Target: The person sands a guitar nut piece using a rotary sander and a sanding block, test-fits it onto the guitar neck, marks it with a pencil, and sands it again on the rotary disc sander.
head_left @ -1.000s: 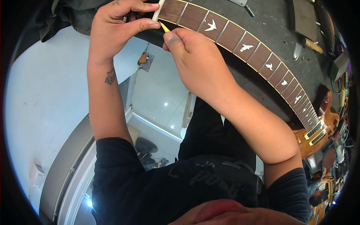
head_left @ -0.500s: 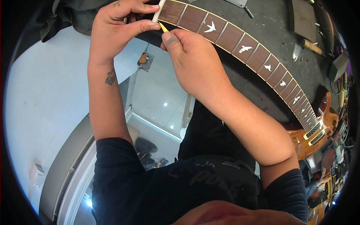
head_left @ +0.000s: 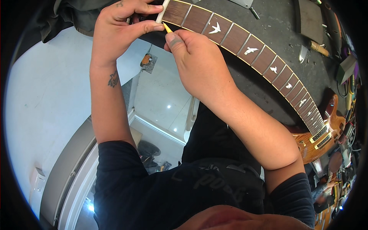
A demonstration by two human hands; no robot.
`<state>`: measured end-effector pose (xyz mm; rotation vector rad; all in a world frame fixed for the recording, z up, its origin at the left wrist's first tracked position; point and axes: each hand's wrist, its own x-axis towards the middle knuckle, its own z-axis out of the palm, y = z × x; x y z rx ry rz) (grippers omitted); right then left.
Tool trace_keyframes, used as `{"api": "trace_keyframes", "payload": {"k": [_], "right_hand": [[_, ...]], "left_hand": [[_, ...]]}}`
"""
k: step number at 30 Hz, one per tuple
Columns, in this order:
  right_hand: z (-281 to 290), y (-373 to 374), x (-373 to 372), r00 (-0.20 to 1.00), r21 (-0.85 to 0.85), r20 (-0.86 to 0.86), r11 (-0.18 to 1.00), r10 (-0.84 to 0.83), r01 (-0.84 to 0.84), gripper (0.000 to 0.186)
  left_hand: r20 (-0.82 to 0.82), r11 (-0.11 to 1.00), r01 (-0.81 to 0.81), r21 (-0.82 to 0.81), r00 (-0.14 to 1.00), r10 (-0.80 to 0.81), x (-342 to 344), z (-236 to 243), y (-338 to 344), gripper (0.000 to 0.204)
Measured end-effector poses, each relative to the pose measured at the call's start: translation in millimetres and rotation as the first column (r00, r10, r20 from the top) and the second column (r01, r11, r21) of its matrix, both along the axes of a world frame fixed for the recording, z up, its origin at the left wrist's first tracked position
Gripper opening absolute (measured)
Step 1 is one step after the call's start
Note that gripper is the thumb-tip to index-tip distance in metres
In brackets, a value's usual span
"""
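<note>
Drifting slightly leftward since a second ago, our right hand [head_left: 199, 57] is carrying its forearm along, while our left hand [head_left: 115, 30] is keeping its place. With the right we are clamping thumb and fingers together on a pointed yellow stick [head_left: 168, 28], and its tip is sitting just beside the near end of a white strip [head_left: 162, 12]. With the left we are gripping that strip between thumb and fingers, at the end of a dark fretboard [head_left: 235, 36], close to the near edge of the table [head_left: 268, 23]. White bird inlays [head_left: 216, 28] are running along the fretboard toward the guitar body [head_left: 311, 151], which is resting toward the table's right end. Behind the neck, a wooden-handled tool [head_left: 319, 47] is lying toward the table's right edge, near a small metal plate [head_left: 303, 53], and a metal rod [head_left: 254, 12] is lying farther left.
</note>
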<state>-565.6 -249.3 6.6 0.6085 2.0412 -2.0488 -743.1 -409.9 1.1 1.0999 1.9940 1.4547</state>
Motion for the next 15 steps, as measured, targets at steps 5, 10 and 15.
{"api": "trace_keyframes", "payload": {"k": [5, 10, 15], "right_hand": [[0.2, -0.8, -0.3, 1.000, -0.014, -0.005, 1.000, -0.016, 0.016, 0.039], [-0.2, -0.5, 0.3, 1.000, -0.019, 0.007, 1.000, -0.010, 0.010, 0.039], [-1.7, -2.2, -0.1, 1.000, 0.012, -0.021, 1.000, -0.021, 0.021, 0.038]], "left_hand": [[-0.002, 1.000, 0.008, -0.003, 1.000, -0.008, -0.4, 0.2, 0.0, 0.031], [-0.006, 1.000, -0.002, -0.018, 1.000, 0.002, 0.5, 1.1, -0.1, 0.031], [0.000, 1.000, -0.009, -0.024, 1.000, 0.009, 1.0, 2.4, 0.0, 0.031]]}}
